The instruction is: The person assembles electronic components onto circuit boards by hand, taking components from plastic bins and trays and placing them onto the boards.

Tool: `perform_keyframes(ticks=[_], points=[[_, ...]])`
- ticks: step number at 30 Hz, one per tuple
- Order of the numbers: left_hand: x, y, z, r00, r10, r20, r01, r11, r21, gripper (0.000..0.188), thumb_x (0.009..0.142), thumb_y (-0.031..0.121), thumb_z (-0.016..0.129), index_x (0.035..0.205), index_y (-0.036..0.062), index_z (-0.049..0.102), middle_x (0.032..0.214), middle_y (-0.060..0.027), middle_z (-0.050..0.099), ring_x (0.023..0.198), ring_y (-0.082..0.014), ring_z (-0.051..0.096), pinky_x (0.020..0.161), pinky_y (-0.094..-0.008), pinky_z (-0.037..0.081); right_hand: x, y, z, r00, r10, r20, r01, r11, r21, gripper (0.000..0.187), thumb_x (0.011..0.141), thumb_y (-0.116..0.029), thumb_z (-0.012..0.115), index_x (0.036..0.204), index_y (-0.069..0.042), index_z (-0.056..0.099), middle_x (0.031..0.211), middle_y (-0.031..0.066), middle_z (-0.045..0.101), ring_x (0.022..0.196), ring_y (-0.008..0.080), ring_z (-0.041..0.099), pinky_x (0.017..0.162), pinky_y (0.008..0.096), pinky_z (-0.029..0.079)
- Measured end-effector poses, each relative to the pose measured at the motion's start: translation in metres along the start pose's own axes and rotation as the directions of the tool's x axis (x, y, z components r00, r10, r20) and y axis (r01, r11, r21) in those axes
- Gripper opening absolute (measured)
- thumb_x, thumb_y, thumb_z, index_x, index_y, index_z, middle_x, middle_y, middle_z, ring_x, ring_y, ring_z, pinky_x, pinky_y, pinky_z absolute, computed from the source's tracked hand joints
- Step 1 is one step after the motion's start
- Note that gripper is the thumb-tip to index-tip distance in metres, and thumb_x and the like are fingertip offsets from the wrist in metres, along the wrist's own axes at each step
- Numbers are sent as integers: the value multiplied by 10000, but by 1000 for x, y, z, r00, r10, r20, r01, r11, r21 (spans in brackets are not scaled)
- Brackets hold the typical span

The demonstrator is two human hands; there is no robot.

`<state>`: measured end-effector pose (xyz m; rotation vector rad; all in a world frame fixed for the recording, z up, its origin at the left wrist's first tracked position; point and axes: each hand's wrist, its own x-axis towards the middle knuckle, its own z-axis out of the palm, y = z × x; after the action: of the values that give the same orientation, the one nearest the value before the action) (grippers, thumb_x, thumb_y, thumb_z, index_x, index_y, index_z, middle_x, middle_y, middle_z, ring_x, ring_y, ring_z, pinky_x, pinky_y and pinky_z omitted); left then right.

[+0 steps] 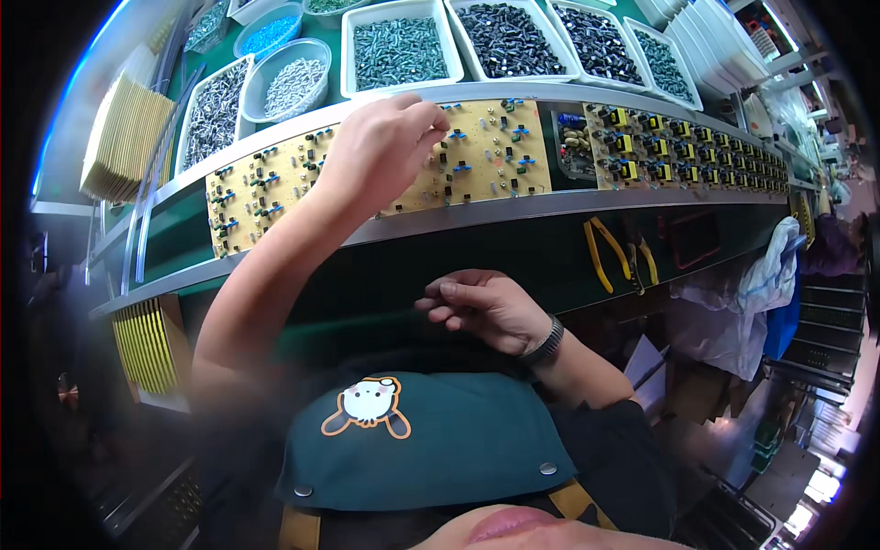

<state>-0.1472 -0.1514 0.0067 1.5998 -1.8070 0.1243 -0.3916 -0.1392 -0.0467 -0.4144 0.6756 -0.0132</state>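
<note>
My left hand (380, 147) reaches over a tan circuit board panel (495, 183) dotted with small blue, green and black components. Its thumb and fingertips are pinched together just at the panel's surface; whatever is between them is too small or hidden to name. Lower down, in front of the rail and above the dark green worktop, my right hand (481, 307) is held palm partly up with the fingers curled in and the thumb against them. What lies in those fingers cannot be made out. A dark banded wristwatch (544, 339) is on the right wrist.
White bins (403, 87) of small green and dark parts line the far side, with a round tub (284, 115) of silvery parts. Boards with yellow-black components (660, 147) run right along the metal rail (458, 215). Yellow-handled pliers (600, 257) and a cutter (647, 261) lie right.
</note>
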Motion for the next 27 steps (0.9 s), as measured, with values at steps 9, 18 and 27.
perform_keyframes(ticks=[9, 18, 27], points=[[6, 4, -6, 993, -5, 122, -9, 993, 117, 91, 915, 111, 684, 895, 30, 722, 829, -99, 653, 689, -302, 620, 643, -409, 495, -3, -8, -9, 996, -30, 81, 36, 997, -73, 289, 1014, -77, 669, 1260, 73, 651, 1127, 208, 756, 938, 212, 769, 696, 230, 617], [7, 5, -6, 986, 59, 158, -92, 973, 210, 87, 919, 110, 694, 920, 31, 730, 809, -80, 619, 651, -269, 586, 616, -400, 473, -1, -7, -16, 989, -101, 107, 120, 976, -184, 208, 1001, -54, 678, 1173, 62, 689, 1004, 177, 758, 778, 165, 726, 660, 234, 590], [-33, 32, -44, 624, -240, 744, 692, -274, -668, 210, 1031, 133, 639, 1125, -46, 698, 813, -62, 672, 632, -143, 561, 580, -258, 462, -30, -44, 1, 960, -276, 39, 274, 909, -314, 135, 988, -20, 666, 1099, 49, 697, 933, 140, 740, 670, 116, 634, 607, 201, 529]])
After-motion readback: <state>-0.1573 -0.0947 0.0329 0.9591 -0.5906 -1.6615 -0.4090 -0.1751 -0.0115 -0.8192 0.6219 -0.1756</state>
